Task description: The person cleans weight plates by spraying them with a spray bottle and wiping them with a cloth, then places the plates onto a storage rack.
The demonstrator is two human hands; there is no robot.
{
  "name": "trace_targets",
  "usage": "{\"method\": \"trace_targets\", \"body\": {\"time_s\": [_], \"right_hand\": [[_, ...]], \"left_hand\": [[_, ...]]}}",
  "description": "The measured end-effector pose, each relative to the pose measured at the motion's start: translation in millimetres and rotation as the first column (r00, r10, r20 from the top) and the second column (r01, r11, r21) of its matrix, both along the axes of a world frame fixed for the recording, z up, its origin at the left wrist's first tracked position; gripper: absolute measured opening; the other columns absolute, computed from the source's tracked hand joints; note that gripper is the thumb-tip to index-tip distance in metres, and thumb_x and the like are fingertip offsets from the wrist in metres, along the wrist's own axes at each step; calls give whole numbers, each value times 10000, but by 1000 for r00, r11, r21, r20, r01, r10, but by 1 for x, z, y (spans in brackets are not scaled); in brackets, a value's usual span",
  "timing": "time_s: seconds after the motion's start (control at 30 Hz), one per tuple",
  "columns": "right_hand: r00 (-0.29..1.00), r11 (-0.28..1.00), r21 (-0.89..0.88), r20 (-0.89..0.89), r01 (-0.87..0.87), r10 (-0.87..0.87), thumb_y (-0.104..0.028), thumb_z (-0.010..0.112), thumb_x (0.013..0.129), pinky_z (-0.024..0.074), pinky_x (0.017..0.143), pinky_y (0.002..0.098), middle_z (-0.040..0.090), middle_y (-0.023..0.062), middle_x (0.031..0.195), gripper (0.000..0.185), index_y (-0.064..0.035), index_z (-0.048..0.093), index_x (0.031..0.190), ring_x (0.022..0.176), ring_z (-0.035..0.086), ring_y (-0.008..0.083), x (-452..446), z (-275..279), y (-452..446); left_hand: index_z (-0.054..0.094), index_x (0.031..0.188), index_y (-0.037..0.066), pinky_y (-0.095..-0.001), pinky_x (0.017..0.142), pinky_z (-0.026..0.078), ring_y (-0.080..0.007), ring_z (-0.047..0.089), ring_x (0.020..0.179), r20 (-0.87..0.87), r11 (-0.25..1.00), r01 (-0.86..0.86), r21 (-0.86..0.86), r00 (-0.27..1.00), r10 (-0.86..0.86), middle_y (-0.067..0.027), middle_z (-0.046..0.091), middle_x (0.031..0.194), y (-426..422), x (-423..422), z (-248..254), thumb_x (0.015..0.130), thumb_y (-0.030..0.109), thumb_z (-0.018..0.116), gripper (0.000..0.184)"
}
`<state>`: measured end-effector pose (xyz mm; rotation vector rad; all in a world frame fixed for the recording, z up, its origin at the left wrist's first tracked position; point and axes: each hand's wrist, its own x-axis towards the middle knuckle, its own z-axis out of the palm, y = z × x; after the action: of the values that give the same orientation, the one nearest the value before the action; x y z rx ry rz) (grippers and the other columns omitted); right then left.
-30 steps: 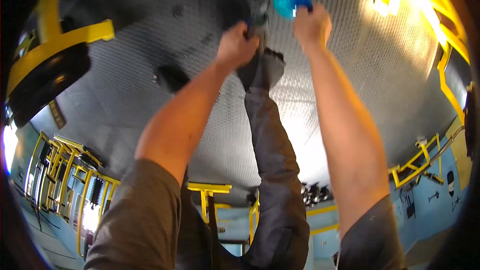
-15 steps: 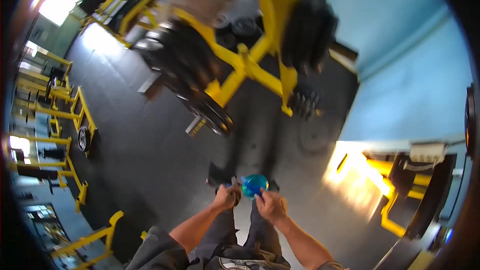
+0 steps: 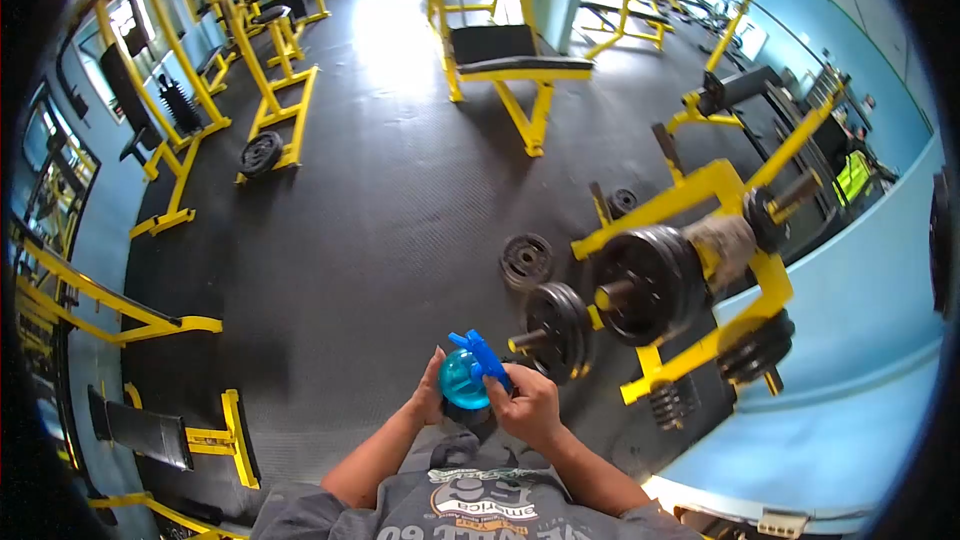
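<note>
A translucent teal spray bottle (image 3: 462, 380) with a blue trigger head (image 3: 483, 352) is held in front of my body, seen from above. My right hand (image 3: 528, 408) is closed around the trigger head and neck from the right. My left hand (image 3: 430, 390) lies along the left side of the round bottle, its thumb side pointing up and its other fingers partly hidden behind the bottle. Something dark shows just below the bottle, too unclear to name.
A yellow plate rack (image 3: 655, 360) with black weight plates (image 3: 645, 285) stands close on my right. One loose plate (image 3: 526, 261) is on the black rubber floor. A padded bench (image 3: 520, 67) is ahead; yellow machines (image 3: 180, 170) line the left wall.
My view has swung left and up, so the plate rack is now on the right. My left hand has come against the bottle's side; earlier it was apart, closed on something dark.
</note>
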<state>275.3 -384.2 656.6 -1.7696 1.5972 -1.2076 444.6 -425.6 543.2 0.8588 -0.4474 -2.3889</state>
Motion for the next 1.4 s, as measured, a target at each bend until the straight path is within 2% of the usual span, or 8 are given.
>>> {"method": "trace_targets", "body": {"time_s": [0.17, 0.33, 0.43, 0.6, 0.83, 0.9, 1.13, 1.4], "right_hand": [[948, 922, -275, -239, -272, 208, -396, 752, 782, 496, 805, 387, 569, 173, 1058, 481, -52, 564, 1061, 983, 591, 295, 29, 8, -83], [827, 911, -252, 391, -326, 403, -317, 752, 800, 453, 933, 444, 487, 195, 1304, 581, -67, 473, 1244, 1150, 533, 361, 57, -8, -168], [836, 884, -200, 292, -423, 466, -192, 725, 782, 451, 937, 422, 541, 186, 1277, 577, -57, 482, 1288, 1136, 562, 341, 47, -39, -236], [953, 959, -58, 111, -277, 282, -111, 680, 706, 445, 906, 389, 595, 181, 1187, 598, -48, 505, 1275, 1041, 597, 351, 33, -49, -326], [994, 987, 120, 20, -107, 105, -112, 656, 691, 451, 825, 405, 599, 151, 1112, 584, -46, 499, 1250, 951, 604, 318, 20, -55, -444], [997, 985, 155, 17, -71, 70, -112, 651, 692, 449, 817, 403, 597, 147, 1103, 585, -45, 492, 1251, 946, 603, 319, 19, -63, -479], [969, 972, 51, -101, 230, -224, -119, 625, 698, 438, 847, 418, 584, 145, 1150, 604, -55, 458, 1275, 991, 588, 322, 35, -90, -563], [725, 730, 179, 105, 660, -681, -78, 603, 688, 512, 674, 386, 642, 184, 972, 511, 0, 531, 1188, 737, 636, 330, 33, -60, -554]], "left_hand": [[474, 1340, 113, -459, 1035, 419, -275, 559, 1165, 126, 994, 3, -112, 992, 11, -135, 555, 1280, -58, 40, 34, 827, 782, 343, 853], [346, 1442, 137, -464, 1060, 378, -304, 464, 1265, 233, 980, 172, -102, 962, -144, -147, 462, 1381, -131, 56, 34, 846, 769, 344, 868], [319, 1454, 113, -435, 1079, 361, -259, 441, 1292, 352, 979, 143, -148, 932, -83, -133, 428, 1415, -189, 55, 31, 896, 693, 370, 807], [670, 829, 57, -285, 619, 429, -114, 503, 649, 763, 814, 459, -356, 646, -31, -10, 579, 736, -311, 80, -10, 878, 443, 624, 392], [611, 826, 71, -253, 546, 402, -75, 484, 633, 854, 754, 530, -388, 514, 78, 22, 549, 706, -450, 113, 9, 815, 323, 735, 281], [582, 821, 65, -288, 596, 447, -129, 519, 662, 847, 529, 661, -532, 415, 334, -12, 548, 700, -480, 116, 5, 739, 276, 778, 300], [455, 1228, 57, -414, 885, 482, -375, 626, 1035, 882, 428, 827, -364, 454, -125, -233, 641, 1063, -626, 92, 29, 757, 142, 683, 530], [584, 1173, 26, -402, 901, 475, -355, 600, 1047, 872, -87, 888, -452, 418, -254, -210, 618, 1100, -744, -3, 17, 789, 193, 654, 424]]}}
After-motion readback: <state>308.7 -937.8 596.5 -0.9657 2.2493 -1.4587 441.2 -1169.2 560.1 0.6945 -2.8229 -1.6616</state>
